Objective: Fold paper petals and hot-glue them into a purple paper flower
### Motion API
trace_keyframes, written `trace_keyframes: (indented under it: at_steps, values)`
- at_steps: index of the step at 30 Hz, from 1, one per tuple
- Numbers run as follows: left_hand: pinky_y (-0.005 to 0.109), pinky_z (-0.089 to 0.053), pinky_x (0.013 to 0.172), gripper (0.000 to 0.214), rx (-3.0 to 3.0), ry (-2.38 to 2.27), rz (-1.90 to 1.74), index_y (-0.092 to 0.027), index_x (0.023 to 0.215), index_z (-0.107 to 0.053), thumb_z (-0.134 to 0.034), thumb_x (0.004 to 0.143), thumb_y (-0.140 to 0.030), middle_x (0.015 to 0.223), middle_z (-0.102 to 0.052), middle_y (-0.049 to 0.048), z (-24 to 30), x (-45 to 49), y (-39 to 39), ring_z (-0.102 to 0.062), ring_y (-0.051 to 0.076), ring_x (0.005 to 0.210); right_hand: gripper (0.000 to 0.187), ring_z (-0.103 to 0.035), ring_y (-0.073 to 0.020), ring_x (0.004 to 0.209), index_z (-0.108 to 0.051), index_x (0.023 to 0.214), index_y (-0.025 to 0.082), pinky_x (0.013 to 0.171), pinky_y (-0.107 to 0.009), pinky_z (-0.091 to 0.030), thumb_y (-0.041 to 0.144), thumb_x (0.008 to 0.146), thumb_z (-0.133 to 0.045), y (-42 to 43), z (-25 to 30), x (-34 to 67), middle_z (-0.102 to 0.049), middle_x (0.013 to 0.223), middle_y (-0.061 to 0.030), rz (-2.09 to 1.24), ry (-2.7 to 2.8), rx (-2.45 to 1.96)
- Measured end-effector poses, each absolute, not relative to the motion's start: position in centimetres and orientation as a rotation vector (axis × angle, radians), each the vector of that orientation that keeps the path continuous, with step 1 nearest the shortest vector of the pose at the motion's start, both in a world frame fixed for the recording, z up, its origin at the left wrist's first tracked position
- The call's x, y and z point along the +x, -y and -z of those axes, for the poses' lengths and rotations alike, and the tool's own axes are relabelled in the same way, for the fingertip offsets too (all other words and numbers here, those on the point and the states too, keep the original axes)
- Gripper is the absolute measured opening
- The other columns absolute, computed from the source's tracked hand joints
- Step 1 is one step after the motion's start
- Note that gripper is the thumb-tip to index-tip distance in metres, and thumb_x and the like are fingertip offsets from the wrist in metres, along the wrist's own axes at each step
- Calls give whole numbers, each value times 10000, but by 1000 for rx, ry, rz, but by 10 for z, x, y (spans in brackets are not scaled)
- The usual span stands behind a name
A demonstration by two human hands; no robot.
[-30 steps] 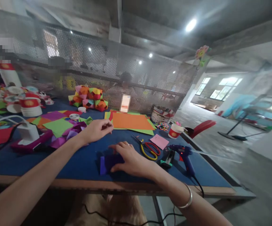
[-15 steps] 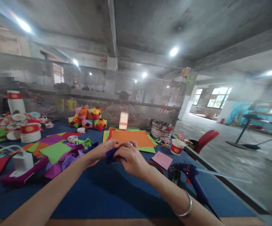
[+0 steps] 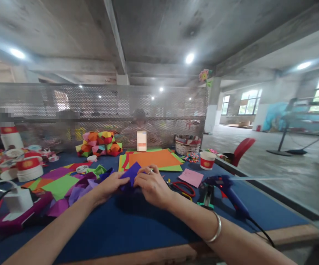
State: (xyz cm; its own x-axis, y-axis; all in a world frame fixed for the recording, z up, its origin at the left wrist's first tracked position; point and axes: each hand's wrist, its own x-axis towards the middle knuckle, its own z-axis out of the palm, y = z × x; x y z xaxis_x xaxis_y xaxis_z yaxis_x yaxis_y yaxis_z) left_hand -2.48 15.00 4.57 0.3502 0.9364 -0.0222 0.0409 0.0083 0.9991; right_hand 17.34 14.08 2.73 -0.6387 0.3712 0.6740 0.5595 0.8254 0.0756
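Observation:
Both my hands meet over the middle of the blue table (image 3: 137,228). My left hand (image 3: 111,186) and my right hand (image 3: 151,186) pinch a folded piece of dark purple paper (image 3: 130,175) between them, one corner sticking up. A ring sits on a right finger and a silver bangle (image 3: 216,230) on that wrist. Red and yellow scissors (image 3: 183,187) lie just right of my right hand.
A blue glue gun (image 3: 227,189) with its cord lies at the right. Orange and green sheets (image 3: 152,160), a pink note (image 3: 191,177), a paper cup (image 3: 207,160), loose coloured papers (image 3: 65,184), stacked cups (image 3: 28,167) and folded paper balls (image 3: 100,143) surround. A mesh screen stands behind.
My right hand lifted the purple paper off the table and my left hand came in to grip it too. The view tilted upward.

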Motion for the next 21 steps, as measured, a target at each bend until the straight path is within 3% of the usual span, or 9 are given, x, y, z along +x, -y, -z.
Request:
trace_keyframes:
  at_steps: [4, 9, 14, 21]
  values:
    - [258, -539, 576, 350, 1294, -981, -1016, -133, 837, -725, -893, 548, -238, 733, -750, 50, -56, -28, -150, -672, 164, 593, 224, -570, -180, 1032, -675, 881, 192, 960, -374, -295, 8, 829, -557, -152, -29, 179, -737, 970, -18, 347, 2244, -748]
    - [294, -587, 647, 318, 1225, -909, -1034, -128, 862, -727, -859, 574, -155, 766, -769, 70, -58, -28, -149, -709, 187, 632, 235, -579, -188, 1028, -699, 888, 191, 953, -361, -339, 4, 817, -577, -153, -32, 183, -739, 984, -29, 323, 2189, -796]
    - [281, -584, 674, 298, 1198, -893, -1109, -117, 848, -729, -840, 572, -109, 766, -771, 71, -56, -29, -151, -708, 179, 639, 361, -578, -192, 1047, -714, 1098, 240, 934, -358, -373, 36, 821, -605, -147, -32, 182, -713, 1114, -35, 353, 2249, -743]
    - [296, -580, 662, 367, 1155, -900, -1097, -106, 841, -736, -871, 500, -87, 755, -770, 80, -56, -26, -148, -710, 200, 652, 198, -584, -200, 1100, -749, 1088, 263, 938, -348, -387, 237, 930, -632, -146, -32, 182, -725, 1138, -37, 369, 2335, -687]
